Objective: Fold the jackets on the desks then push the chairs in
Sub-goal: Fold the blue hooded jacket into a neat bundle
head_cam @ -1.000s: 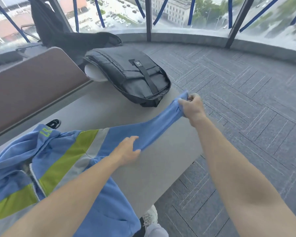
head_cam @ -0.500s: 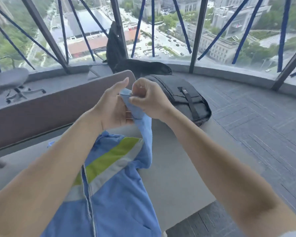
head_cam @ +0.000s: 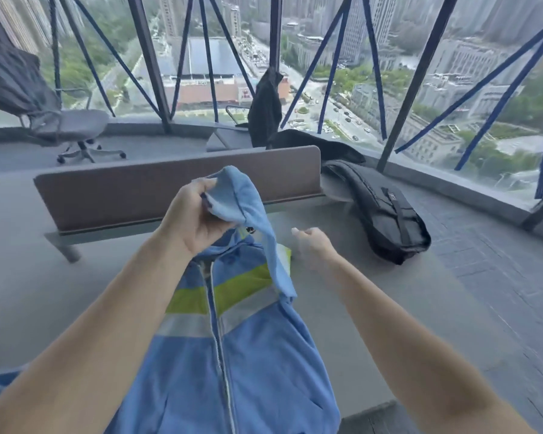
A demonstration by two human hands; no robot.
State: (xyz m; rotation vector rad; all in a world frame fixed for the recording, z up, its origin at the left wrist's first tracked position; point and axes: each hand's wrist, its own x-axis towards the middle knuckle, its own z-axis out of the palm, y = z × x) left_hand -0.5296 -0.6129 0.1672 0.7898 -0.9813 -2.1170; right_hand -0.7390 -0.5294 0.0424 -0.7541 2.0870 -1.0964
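Below and nearer than the left grip [head_cam: 195, 220], the blue jacket [head_cam: 232, 355] is laid zip-up on the counter [head_cam: 373, 324], with its long axis running back from under that grip. Its sleeve [head_cam: 264, 233] is clamped there and draped rightward. The right grip [head_cam: 311, 242], loosely curled and empty, is held just beside the sleeve.

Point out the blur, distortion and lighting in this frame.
Head view: the right hand is smeared by motion blur. The left hand, gripping the blue jacket, looks fairly sharp. The wide-angle lens fans the window frames outward. Daylight is soft, with no hard shadows on the desk.
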